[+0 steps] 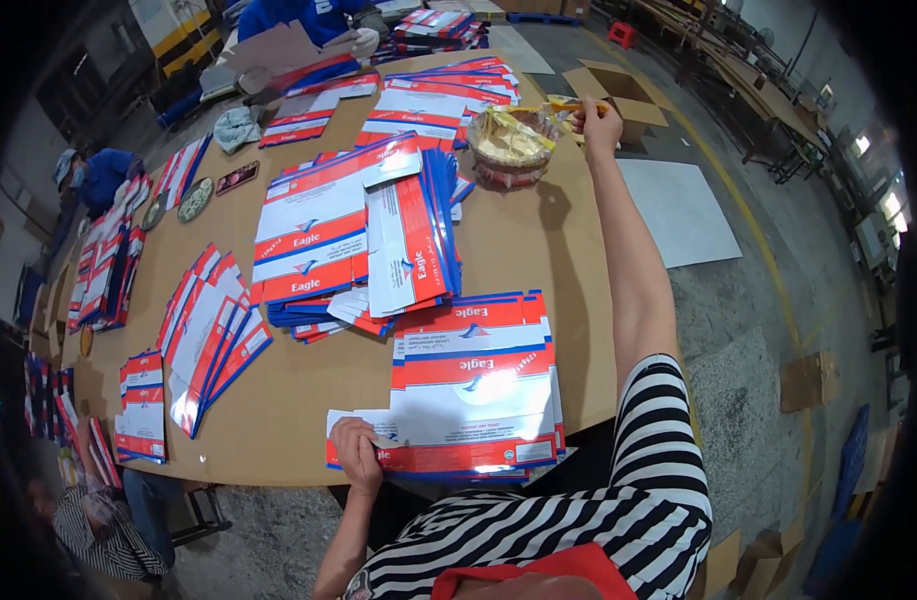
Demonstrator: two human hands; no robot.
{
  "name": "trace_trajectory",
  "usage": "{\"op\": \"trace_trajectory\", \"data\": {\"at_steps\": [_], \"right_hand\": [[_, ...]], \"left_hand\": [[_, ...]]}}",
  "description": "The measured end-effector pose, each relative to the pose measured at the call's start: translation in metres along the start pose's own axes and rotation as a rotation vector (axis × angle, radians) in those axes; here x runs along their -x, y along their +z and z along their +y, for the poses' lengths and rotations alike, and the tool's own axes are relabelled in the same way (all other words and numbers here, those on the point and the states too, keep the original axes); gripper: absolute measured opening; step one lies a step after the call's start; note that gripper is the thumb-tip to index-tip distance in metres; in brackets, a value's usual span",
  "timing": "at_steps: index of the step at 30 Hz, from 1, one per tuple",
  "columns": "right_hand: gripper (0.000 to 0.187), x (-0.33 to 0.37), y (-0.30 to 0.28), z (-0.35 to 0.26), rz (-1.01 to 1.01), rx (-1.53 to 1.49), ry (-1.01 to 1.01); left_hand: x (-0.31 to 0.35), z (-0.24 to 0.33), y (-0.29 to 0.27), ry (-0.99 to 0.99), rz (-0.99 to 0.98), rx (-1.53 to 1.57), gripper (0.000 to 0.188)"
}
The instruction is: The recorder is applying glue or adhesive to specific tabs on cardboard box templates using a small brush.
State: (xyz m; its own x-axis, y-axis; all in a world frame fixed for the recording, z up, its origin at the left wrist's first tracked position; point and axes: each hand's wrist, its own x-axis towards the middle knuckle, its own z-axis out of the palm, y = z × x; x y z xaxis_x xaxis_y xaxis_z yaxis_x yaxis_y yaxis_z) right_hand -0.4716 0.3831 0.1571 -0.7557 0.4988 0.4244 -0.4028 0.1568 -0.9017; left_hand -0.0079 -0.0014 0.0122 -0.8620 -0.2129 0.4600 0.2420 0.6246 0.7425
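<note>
My right hand is closed around the handle of a brush, held at the right rim of a round bowl. The bowl is lined with clear plastic and holds a pale, pasty mass. The brush's head is hard to make out. Close to my body lies a stack of flat printed cartons, red, white and blue. My left hand grips the stack's lower left flap, fingers on top; the underside of the grip is hidden. Farther off, more flat cartons form a taller pile, with folded ones leaning at its right.
Fanned cartons lie at the left of the brown table. A phone, a cloth and a dish sit beyond. Across the table, a person in blue handles cardboard. An open box stands past the right edge.
</note>
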Motion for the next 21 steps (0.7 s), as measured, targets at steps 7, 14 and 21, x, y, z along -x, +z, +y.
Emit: {"op": "trace_trajectory", "data": {"at_steps": [7,14,21], "right_hand": [[0.022,0.009,-0.019,0.0,0.012,-0.427,0.271],[0.026,0.132,-0.054,-0.025,-0.196,-0.653,0.528],[0.025,0.346,-0.105,-0.109,-0.612,-0.397,0.765]], "left_hand": [[0.003,-0.001,-0.003,0.028,0.0,0.018,0.021],[0.023,-0.017,-0.014,-0.012,-0.002,-0.068,0.018],[-0.002,-0.002,0.0,-0.002,0.007,0.018,0.029]]}}
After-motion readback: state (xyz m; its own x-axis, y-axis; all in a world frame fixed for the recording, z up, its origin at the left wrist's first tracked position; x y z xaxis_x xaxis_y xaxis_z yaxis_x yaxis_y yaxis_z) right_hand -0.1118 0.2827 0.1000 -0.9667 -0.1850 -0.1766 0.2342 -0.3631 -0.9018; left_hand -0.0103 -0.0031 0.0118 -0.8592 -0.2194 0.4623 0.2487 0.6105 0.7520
